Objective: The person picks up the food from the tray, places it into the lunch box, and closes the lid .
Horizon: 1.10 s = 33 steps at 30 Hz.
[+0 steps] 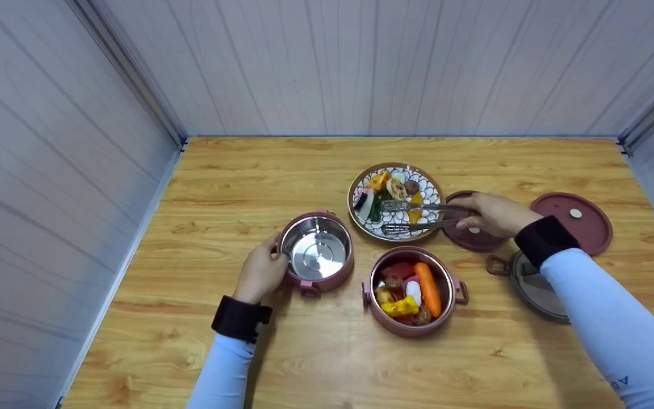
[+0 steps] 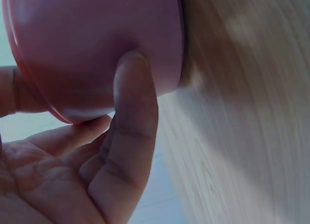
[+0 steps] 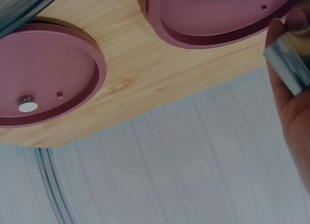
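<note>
My left hand (image 1: 263,270) holds the side of a pink pot (image 1: 341,278) with a bare steel inside. In the left wrist view, fingers (image 2: 133,98) lie against the pot's outer wall and another digit is at its rim. My right hand (image 1: 497,213) grips metal tongs (image 1: 435,206) over a patterned plate (image 1: 361,218). The tongs' two arms are apart above the plate's food pieces, among them a green leafy piece (image 1: 376,209). Only part of the right hand and the tongs' end shows in the right wrist view.
A second pink pot (image 1: 401,329), holding a carrot (image 1: 428,289), a yellow piece (image 1: 399,307) and other food, stands in front of the plate. Two pink lids (image 1: 594,227) and a glass lid (image 1: 537,289) lie at the right. Pale walls (image 1: 332,68) enclose the table.
</note>
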{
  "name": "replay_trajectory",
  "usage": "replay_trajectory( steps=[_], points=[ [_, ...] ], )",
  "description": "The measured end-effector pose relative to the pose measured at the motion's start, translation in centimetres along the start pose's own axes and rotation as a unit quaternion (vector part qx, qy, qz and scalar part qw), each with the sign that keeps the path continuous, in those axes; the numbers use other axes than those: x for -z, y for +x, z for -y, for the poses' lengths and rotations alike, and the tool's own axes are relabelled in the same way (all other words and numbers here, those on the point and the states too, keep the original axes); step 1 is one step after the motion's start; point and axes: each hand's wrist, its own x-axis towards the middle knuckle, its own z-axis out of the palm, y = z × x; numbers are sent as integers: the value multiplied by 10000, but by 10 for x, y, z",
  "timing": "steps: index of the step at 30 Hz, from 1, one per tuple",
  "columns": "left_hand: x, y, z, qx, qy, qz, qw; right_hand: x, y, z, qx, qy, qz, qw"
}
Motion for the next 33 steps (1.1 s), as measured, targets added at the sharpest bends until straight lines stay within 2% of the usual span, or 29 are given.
replay_trajectory(
  steps=[4, 8, 13, 19, 23, 28, 33],
  points=[
    [0, -1, 0, -131, 17, 32, 9999, 0, -5, -3, 72, 61, -100, 9999],
    [1, 0, 0, -60, -164, 107, 9998, 2, -12, -3, -155, 142, -130, 9997],
    [4, 10, -2, -72, -254, 62, 9996, 4, -21, 7, -473, 4, -565, 9973],
    [9, 29, -5, -306, -286, 86, 9991, 2, -31, 31, -1248, -412, -1274, 9831],
    [10, 34, -4, -415, -354, 27, 9985, -5, -31, 42, -1588, -596, -1529, 9736],
    [10, 34, 0, -459, -512, -57, 9976, -17, -27, 44, -1664, -533, -1742, 9691],
    [10, 33, 1, -493, -569, -86, 9971, -18, -19, 43, -1452, -547, -1805, 9713]
  ],
)
